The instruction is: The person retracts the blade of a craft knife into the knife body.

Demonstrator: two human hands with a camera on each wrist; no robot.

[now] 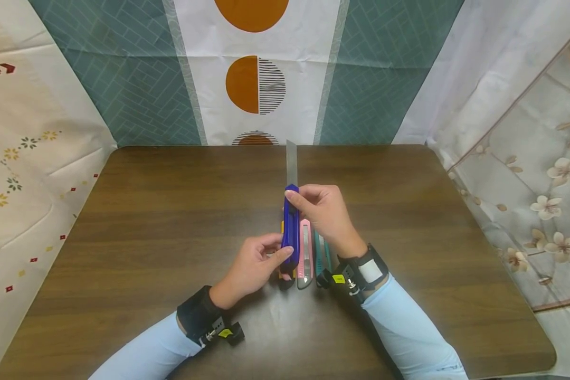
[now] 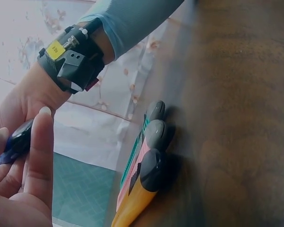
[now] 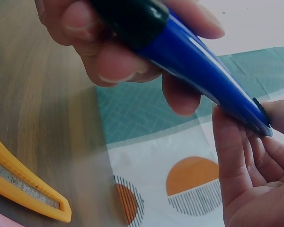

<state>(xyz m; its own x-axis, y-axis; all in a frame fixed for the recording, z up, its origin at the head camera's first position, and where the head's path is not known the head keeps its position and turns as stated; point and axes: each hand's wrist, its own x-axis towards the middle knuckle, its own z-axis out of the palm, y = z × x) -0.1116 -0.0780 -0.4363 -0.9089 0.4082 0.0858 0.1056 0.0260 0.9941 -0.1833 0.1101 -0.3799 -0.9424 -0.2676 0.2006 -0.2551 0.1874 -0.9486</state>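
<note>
Both hands hold a blue utility knife [image 1: 291, 232] above the table, its long blade [image 1: 292, 164] slid far out and pointing away from me. At the dark butt end, my left hand [image 1: 253, 264] grips the handle, thumb on top. My right hand [image 1: 328, 211] pinches the front end, its thumb by the black slider. Beneath and beside the knife lie more cutters: a pink one [image 1: 305, 256], a teal one [image 1: 320, 250] and a yellow one [image 3: 35, 194]. In the head view the blue knife hides most of the yellow cutter.
The cutters lie side by side on a brown wooden table [image 1: 171, 211]. A patterned cloth [image 1: 142, 74] hangs behind its far edge. Floral curtains [image 1: 532, 211] hang along the right side, and a cream cloth [image 1: 33, 184] covers the left.
</note>
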